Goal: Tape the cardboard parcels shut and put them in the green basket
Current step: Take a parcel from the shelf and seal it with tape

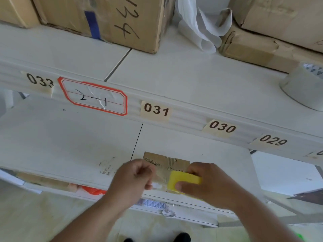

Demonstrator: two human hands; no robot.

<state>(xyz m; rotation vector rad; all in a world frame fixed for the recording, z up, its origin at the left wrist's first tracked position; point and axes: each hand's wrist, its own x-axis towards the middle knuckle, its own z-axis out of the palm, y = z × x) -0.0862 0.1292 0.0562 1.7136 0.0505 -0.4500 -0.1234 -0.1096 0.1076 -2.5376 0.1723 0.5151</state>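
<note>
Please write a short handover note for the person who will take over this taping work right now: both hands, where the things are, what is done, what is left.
Left hand: fingers curled, pinching the clear tape end at the near left side of the small cardboard parcel.
Right hand: grips a yellow tape cutter over the parcel's near right corner.
The parcel lies on the lower white shelf, near its front edge. A spare tape roll stands on the upper shelf, at the right.
Done: tape is being laid on this parcel; how far it is sealed cannot be told.
Left: finish and cut the tape, then put the parcel in the green basket, which is not in view.
</note>
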